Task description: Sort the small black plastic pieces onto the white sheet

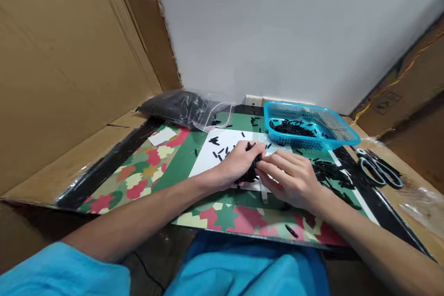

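Observation:
My left hand is curled round a dense bunch of small, slender black pieces, just over a white sheet. Against the right side of that bunch, my right hand has its fingers pressed together; their tips are partly hidden, so what they pinch cannot be made out. More loose black pieces lie scattered on the sheet left of my hands. A narrow pale strip shows below, between the two hands.
A blue plastic basket with black pieces inside stands at the back right. Below it lies a loose pile of black pieces. Scissors rest at the right edge. A filled clear zip bag lies at the back left, near a cardboard wall.

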`<action>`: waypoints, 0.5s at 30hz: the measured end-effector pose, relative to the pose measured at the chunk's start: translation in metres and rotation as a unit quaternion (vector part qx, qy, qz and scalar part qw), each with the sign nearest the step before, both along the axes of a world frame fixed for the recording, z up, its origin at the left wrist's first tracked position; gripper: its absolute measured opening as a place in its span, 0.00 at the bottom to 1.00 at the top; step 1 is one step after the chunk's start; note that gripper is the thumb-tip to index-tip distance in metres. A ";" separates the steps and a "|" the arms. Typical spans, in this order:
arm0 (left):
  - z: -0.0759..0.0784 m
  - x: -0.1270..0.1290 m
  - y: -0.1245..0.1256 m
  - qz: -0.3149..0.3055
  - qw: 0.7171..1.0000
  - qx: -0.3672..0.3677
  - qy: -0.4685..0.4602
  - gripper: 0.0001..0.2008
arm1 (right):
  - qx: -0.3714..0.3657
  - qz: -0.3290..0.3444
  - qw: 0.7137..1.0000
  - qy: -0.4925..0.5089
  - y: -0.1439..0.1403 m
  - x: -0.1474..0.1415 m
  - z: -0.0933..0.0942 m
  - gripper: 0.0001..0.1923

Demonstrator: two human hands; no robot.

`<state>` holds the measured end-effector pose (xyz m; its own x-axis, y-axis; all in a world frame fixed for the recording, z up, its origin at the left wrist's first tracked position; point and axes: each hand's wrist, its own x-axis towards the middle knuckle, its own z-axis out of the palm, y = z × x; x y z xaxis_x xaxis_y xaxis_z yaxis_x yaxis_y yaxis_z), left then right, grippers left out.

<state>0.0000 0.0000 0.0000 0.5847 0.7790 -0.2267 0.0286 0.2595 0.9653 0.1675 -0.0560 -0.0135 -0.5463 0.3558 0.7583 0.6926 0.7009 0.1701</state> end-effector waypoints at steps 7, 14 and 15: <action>0.002 -0.001 0.000 0.011 1.000 -0.001 0.012 0.17 | -0.029 -0.007 0.998 0.047 0.001 -0.002 -0.001 0.05; 0.006 -0.002 -0.001 -0.003 0.998 -0.052 -0.018 0.16 | -0.158 0.028 0.972 0.173 0.003 0.004 0.001 0.06; 0.007 -0.002 -0.001 -0.008 0.998 -0.059 -0.028 0.16 | -0.189 0.030 0.961 0.201 0.004 0.005 0.003 0.06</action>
<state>-0.0024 -0.0007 0.0075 0.6117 0.7386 -0.2834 -0.0189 0.3718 0.9281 0.1725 -0.0522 -0.0106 -0.2645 0.6242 0.7352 0.6048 0.7011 -0.3777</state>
